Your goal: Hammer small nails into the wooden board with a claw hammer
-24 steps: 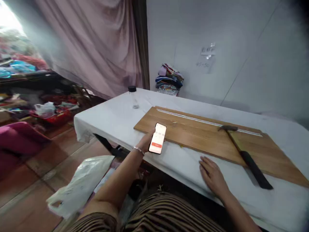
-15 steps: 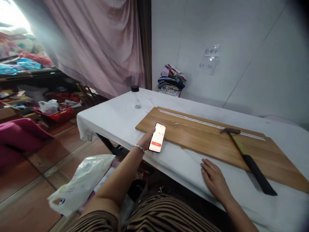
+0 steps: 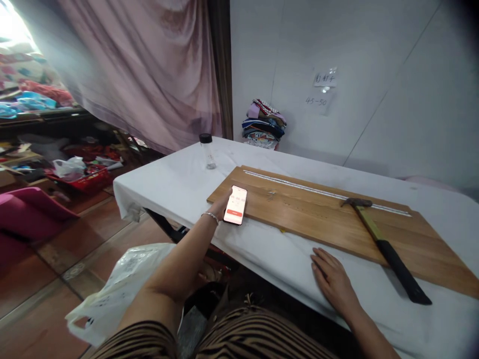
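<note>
White cloth covers the surface (image 3: 168,174), where a long wooden board (image 3: 314,219) lies flat. Near the board's left front corner, the left hand (image 3: 221,205) is closed around a phone (image 3: 235,205), its lit screen facing up with a row of digits and a red button; whether the phone touches the board, I cannot tell. Well apart from it, the right hand (image 3: 334,279) rests on the cloth, holding nothing, fingers loosely extended just short of the board's front edge.

To its right, a hammer (image 3: 368,224) lies slantwise, head on the board by a thin white strip (image 3: 299,186), black handle reaching past the front edge. Small nails (image 3: 271,194) sit in a loose cluster on the board, right of the phone. Farther back, a clear bottle (image 3: 208,153) with a black lid stands upright, near folded clothes (image 3: 264,127) stacked by the wall (image 3: 374,65).
</note>
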Demonstrator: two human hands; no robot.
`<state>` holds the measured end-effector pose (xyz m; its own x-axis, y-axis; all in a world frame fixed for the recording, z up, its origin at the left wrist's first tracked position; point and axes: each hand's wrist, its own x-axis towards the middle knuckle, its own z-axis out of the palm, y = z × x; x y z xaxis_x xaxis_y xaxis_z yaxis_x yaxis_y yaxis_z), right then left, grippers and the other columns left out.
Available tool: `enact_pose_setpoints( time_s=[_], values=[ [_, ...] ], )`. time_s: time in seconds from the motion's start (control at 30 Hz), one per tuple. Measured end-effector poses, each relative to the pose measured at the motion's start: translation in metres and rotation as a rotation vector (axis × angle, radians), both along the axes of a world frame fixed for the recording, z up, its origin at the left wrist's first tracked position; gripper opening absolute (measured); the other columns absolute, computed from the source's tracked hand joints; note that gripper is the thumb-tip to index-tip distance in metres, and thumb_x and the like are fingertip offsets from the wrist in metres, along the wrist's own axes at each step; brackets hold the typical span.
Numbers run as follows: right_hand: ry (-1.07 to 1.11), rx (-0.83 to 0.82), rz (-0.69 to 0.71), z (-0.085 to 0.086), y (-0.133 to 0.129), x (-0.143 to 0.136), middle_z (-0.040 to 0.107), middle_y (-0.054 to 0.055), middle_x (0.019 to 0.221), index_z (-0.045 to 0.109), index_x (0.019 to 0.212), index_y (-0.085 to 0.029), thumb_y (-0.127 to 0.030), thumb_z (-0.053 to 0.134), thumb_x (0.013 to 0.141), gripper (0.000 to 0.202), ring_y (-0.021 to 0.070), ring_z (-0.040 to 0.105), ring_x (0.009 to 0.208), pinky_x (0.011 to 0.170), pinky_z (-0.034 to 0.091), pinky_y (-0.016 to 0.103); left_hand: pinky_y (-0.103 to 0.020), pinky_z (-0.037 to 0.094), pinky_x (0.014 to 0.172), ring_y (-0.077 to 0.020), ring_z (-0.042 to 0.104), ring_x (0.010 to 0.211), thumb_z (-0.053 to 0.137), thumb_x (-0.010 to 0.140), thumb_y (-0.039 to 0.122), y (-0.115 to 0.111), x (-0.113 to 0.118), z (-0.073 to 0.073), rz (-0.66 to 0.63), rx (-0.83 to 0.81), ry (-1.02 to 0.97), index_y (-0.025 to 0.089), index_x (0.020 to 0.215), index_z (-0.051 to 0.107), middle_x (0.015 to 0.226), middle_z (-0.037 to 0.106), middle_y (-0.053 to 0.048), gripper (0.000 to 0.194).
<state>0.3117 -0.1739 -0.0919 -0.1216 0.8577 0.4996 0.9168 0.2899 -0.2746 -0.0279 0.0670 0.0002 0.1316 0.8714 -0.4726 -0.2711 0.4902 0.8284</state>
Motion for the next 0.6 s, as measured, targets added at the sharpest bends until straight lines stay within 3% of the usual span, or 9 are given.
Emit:
enact_pose_setpoints(
  time_s=[0.17,0.37,0.6],
  values=[
    [-0.034,0.007,0.007,0.001,-0.001,0.000,0.068,0.015,0.124,0.071,0.109,-0.016,-0.030,0.047,0.095,0.031,0.0309,0.062,0.118,0.097,0.051,0.051,-0.034,0.058,0.060,-0.0222,0.068,0.062,0.068,0.077,0.056,0.022,-0.022,0.013,0.110,0.051,0.089,0.015,0.097,0.065,0.075,0.072,-0.009,0.046],
    [-0.059,0.006,0.007,-0.004,-0.001,0.001,0.068,0.015,0.125,0.071,0.109,-0.015,-0.030,0.047,0.095,0.032,0.0312,0.061,0.119,0.098,0.051,0.052,-0.033,0.056,0.054,-0.0235,0.068,0.060,0.055,0.082,0.065,0.040,-0.070,0.028,0.076,0.045,0.160,0.014,0.095,0.065,0.076,0.072,-0.010,0.053],
    [-0.074,0.044,0.007,-0.007,0.000,0.004,0.068,0.014,0.124,0.072,0.109,-0.017,-0.034,0.047,0.095,0.033,0.0307,0.063,0.115,0.094,0.053,0.050,-0.039,0.057,0.053,-0.0274,0.068,0.059,0.052,0.082,0.066,0.068,-0.135,0.025,0.133,-0.044,0.280,0.014,0.100,0.065,0.076,0.073,-0.012,0.056]
  ],
)
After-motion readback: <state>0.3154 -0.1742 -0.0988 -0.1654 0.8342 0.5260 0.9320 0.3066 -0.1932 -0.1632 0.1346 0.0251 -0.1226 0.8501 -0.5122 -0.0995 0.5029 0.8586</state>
